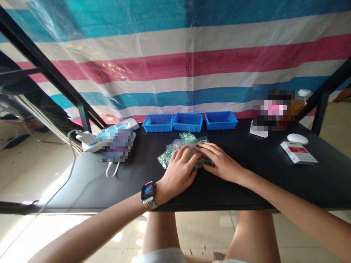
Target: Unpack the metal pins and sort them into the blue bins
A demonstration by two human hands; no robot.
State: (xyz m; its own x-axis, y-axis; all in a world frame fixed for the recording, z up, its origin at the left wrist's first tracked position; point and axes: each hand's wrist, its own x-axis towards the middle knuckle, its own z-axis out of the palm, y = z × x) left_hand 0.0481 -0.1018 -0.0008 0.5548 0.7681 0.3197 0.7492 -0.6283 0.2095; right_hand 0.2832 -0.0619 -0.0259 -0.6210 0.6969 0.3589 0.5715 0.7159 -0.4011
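Observation:
A loose pile of small clear and green plastic packets (164, 157) lies at the middle of the black table. My left hand (181, 170), with a watch on its wrist, rests on the left and front part of the pile, its fingers spread over the packets. From the right, my right hand (219, 160) reaches onto the pile's right side with its fingers stretched out. The fingertips of both hands are close together on top. What the packets hold is too small to tell.
Three blue bins (188, 122) stand along the back edge of the black table (109, 197). A power strip (128, 125) with a plug and cable is at the left, beside a blurred object. At the right are a white-red box (298, 153) and a white oval object (297, 138).

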